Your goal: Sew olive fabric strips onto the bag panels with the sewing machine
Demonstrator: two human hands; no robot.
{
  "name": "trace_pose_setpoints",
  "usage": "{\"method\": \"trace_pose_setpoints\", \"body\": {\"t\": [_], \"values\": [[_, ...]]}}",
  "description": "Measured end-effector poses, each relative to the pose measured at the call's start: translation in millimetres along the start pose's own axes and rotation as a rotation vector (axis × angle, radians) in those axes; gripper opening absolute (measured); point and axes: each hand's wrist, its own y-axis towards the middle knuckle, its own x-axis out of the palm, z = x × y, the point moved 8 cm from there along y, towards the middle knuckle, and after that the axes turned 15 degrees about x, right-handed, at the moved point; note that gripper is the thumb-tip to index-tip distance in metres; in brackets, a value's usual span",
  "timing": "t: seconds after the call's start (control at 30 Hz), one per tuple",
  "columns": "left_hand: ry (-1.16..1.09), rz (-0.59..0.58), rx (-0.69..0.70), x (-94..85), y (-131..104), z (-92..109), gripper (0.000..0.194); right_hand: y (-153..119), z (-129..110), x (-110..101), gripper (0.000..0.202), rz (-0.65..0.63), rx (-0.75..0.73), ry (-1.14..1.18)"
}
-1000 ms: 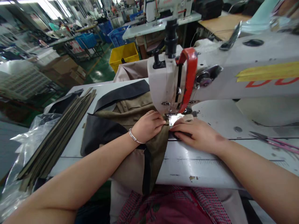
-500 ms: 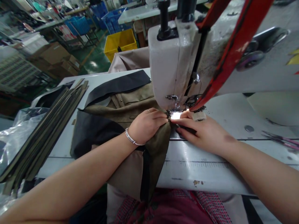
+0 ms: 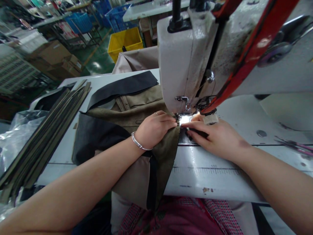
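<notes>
A sewing machine (image 3: 182,68) with a white head stands over the lit needle area. Under my left hand (image 3: 156,129) lies an olive garment piece (image 3: 168,153) with dark and tan panels. The closed fingers of that hand grip its edge close beside the presser foot (image 3: 182,116). My right hand (image 3: 214,133) is just right of the needle area, thumb and fingers drawn together near the garment's edge. Something small and dark shows between them, but I cannot make out what it is. The machine head and fingers partly hide the stitching point.
A bundle of olive and black fabric strips (image 3: 51,137) lies on the left of the white table (image 3: 195,179), beside clear plastic (image 3: 22,127). Purple-handled scissors (image 3: 297,147) rest at the right. A red guard bar (image 3: 254,49) slants before the machine. Behind stands a yellow crate (image 3: 126,42).
The view has shifted slightly. My right fingertips have drawn a little away from my left ones, and the garment keeps nearly the same place.
</notes>
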Motion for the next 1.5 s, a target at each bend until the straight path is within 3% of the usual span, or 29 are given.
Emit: {"method": "trace_pose_setpoints", "body": {"t": [0.17,0.4,0.93,1.5], "values": [[-0.047,0.033,-0.088,0.7,0,-1,0.021,0,-4,3,0.035,-0.037,0.000,-0.013],[0.002,0.053,-0.171,0.4,1,3,0.021,2,-4,6,0.031,-0.060,0.028,-0.066],[0.056,0.032,-0.118,2.1,5,2,0.020,3,-6,8,0.033,-0.081,0.061,-0.140],[0.091,0.005,-0.228,7.7,5,-18,0.019,4,-1,7,0.023,-0.015,0.031,-0.065]]}}
